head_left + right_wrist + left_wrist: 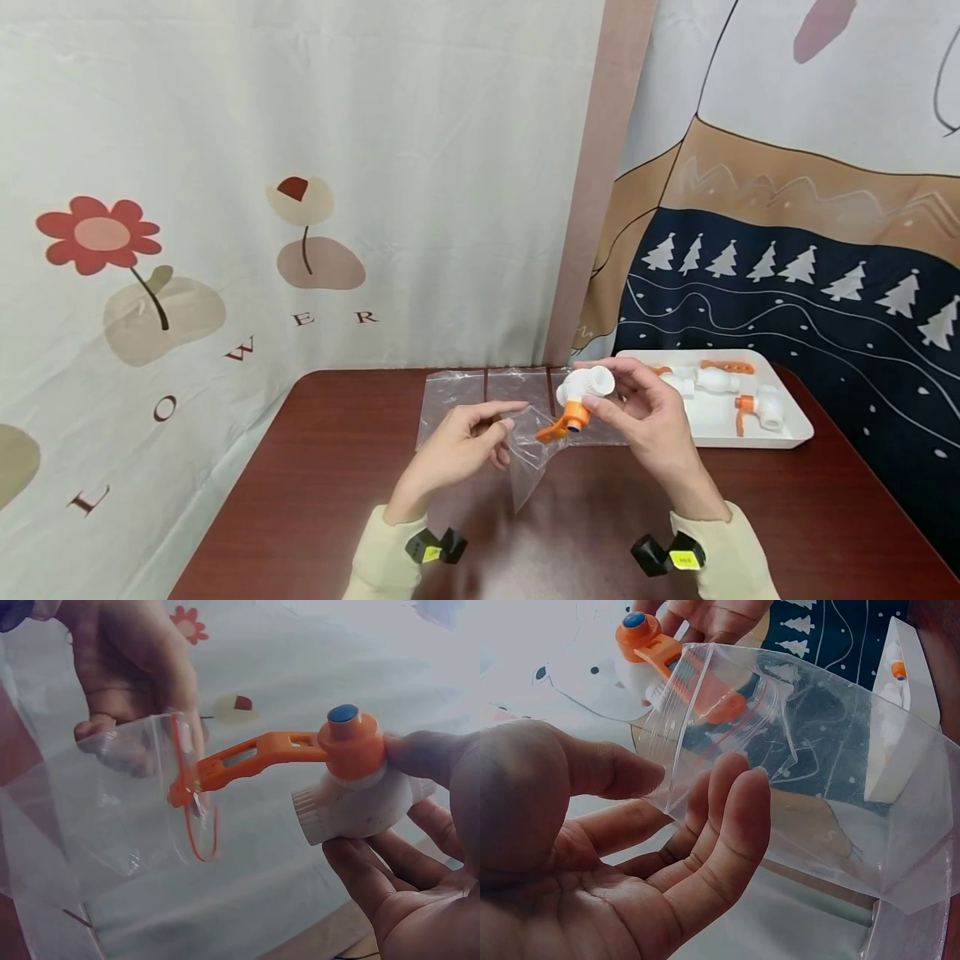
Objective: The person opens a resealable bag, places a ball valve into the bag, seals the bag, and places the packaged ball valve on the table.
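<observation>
My right hand (651, 417) grips a white plastic ball valve (582, 385) by its body, thumb against the orange collar. The valve's orange handle (262, 756) points left, its tip inside the mouth of a clear zip bag (112, 802). My left hand (463, 440) pinches the bag's edge near the zip strip between thumb and fingers. In the left wrist view the bag (817, 750) hangs out to the right of the fingers, and the valve's body stays outside it. A blue cap (343, 713) tops the handle's hub.
At the right rear of the table stands a white tray (787, 435) with several more orange-handled valves (767, 408). Flat clear bags (453, 392) lie along the table's back edge. A printed curtain (450, 208) hangs behind the brown table (300, 500).
</observation>
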The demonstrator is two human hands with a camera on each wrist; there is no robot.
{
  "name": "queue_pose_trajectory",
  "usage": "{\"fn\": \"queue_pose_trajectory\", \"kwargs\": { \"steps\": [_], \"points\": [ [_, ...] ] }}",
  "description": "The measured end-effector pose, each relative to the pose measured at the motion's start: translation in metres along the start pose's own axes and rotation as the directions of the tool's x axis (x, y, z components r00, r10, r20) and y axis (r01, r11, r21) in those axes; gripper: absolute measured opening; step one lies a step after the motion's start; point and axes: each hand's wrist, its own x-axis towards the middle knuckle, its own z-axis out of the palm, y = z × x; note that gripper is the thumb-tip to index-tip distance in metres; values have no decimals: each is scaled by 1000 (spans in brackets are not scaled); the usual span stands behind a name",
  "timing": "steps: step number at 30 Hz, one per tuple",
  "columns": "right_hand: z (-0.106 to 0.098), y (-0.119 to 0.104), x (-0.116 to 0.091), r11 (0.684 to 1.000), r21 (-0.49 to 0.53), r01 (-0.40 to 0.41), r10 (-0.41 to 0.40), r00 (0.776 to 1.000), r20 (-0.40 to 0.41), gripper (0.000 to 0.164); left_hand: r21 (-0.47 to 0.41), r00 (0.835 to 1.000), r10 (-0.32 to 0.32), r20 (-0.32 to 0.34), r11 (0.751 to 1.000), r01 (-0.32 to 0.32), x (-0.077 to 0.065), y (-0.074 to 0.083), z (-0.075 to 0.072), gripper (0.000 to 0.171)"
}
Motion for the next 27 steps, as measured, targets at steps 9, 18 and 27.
{"fn": "queue_pose_trajectory", "kwargs": {
  "steps": [9,18,27],
  "points": [
    [12,4,-1,999,-21,25,-23,996,86,45,1,1000,13,10,1000,-13,1,1,0,36],
    [17,7,-4,997,-78,28,-15,986,166,42,5,1000,12,11,1000,-12,2,3,3,36],
    [21,7,-6,991,-131,-1,27,980,199,37,2,1000,3,7,1000,-3,1,3,3,36]
  ]
}}
